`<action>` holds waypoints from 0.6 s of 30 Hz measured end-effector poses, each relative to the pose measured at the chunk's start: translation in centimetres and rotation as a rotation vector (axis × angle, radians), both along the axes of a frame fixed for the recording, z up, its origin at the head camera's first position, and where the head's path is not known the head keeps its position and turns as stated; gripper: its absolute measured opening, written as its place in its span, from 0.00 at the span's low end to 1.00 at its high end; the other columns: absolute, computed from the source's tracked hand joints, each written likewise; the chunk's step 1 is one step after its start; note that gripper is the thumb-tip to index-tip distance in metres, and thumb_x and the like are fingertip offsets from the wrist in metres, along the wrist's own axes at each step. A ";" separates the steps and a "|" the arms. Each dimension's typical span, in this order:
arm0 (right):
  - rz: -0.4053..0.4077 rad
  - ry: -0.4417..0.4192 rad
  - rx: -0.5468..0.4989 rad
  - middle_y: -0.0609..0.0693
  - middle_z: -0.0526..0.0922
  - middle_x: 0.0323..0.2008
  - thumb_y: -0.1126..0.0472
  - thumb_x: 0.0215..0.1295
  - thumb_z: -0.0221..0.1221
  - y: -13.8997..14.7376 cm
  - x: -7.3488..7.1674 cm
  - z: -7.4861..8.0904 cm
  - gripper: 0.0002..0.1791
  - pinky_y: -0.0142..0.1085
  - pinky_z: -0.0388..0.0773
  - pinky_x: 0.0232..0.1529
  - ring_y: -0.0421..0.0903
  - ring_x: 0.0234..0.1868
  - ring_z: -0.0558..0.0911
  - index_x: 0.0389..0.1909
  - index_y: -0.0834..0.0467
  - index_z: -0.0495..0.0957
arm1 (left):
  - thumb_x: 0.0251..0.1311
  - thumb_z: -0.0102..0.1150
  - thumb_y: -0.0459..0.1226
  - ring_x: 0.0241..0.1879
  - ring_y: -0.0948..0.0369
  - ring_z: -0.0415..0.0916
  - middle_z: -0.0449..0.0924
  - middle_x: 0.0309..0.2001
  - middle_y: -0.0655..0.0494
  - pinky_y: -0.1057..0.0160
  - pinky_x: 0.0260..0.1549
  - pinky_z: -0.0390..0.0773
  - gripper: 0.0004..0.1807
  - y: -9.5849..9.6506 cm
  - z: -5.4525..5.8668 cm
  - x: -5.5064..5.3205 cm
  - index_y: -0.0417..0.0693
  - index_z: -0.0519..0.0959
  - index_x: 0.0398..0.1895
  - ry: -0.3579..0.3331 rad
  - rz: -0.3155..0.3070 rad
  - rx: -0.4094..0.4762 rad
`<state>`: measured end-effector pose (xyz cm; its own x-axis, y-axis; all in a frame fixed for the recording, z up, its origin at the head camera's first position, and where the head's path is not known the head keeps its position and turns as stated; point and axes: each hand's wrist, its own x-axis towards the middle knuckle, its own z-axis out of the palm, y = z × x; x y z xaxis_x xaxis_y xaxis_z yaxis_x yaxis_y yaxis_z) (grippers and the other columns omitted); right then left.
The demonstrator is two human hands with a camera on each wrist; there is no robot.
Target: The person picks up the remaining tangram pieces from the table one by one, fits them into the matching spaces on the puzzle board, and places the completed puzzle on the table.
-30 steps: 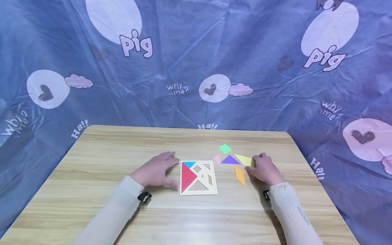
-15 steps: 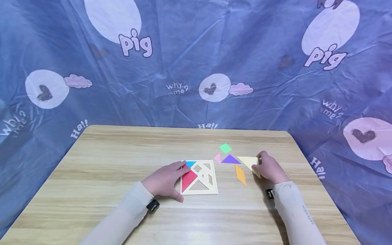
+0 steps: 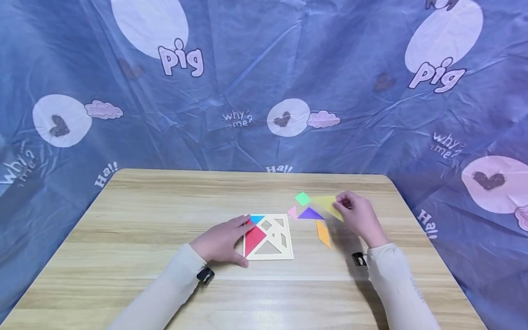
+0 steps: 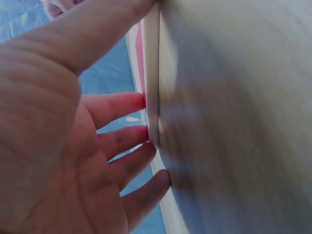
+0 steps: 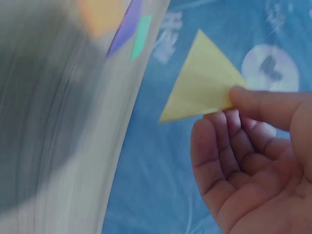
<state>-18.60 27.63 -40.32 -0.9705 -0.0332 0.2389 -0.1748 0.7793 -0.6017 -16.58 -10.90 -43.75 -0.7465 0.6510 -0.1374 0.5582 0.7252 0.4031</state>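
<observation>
My left hand (image 3: 220, 240) rests over the left side of a cream tangram tray (image 3: 285, 254). Its fingers lie on the red triangle (image 3: 255, 240) and the tray's edge, while the thumb reaches the near-left corner. A blue triangle (image 3: 256, 219) fills the slot above the red one; the other cutouts in the tray show bare. Between thumb and fingers, my right hand (image 3: 360, 217) pinches a yellow triangle (image 5: 202, 80) by one edge, raised off the table. The right wrist view shows this piece tilted, its point upward.
Right of the tray lie a green square (image 3: 303, 198), a small pink triangle (image 3: 293, 212), a purple triangle (image 3: 310, 214) and an orange parallelogram (image 3: 323, 233). The wooden table (image 3: 165, 192) ends at a blue printed cloth (image 3: 231, 151) behind.
My left hand has moved right, from beside the tray onto its left side. The right hand has first drawn the yellow triangle right, then lifted it up and away from the table.
</observation>
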 end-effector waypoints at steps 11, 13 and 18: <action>0.256 -0.193 -0.109 0.46 0.84 0.32 0.62 0.70 0.65 -5.9 1.2 -0.4 0.03 0.35 0.79 0.37 0.43 0.34 0.80 0.37 0.58 0.84 | 0.50 0.78 0.59 0.80 0.47 0.53 0.52 0.82 0.45 0.48 0.74 0.63 0.58 -0.1 -0.2 -0.3 0.47 0.62 0.80 -0.022 -0.004 0.000; 0.302 -0.215 -0.119 0.45 0.83 0.32 0.61 0.70 0.65 -6.8 1.3 -0.7 0.04 0.35 0.79 0.38 0.43 0.35 0.79 0.36 0.58 0.84 | 0.49 0.78 0.59 0.80 0.47 0.53 0.52 0.82 0.45 0.48 0.74 0.63 0.58 -0.1 -0.2 -0.4 0.47 0.61 0.80 -0.025 -0.002 -0.001; 0.440 -0.263 -0.135 0.44 0.80 0.29 0.64 0.69 0.65 -8.6 1.4 -1.6 0.04 0.33 0.77 0.37 0.42 0.34 0.77 0.33 0.56 0.83 | 0.50 0.78 0.59 0.80 0.47 0.53 0.53 0.82 0.45 0.48 0.74 0.63 0.58 0.0 -0.3 -0.4 0.47 0.61 0.81 -0.015 -0.003 -0.001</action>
<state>-17.22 19.07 -41.89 -0.8995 -0.4366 0.0195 -0.2975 0.5791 -0.7591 -16.98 -10.85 -44.04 -0.7424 0.6530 -0.1497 0.5542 0.7241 0.4105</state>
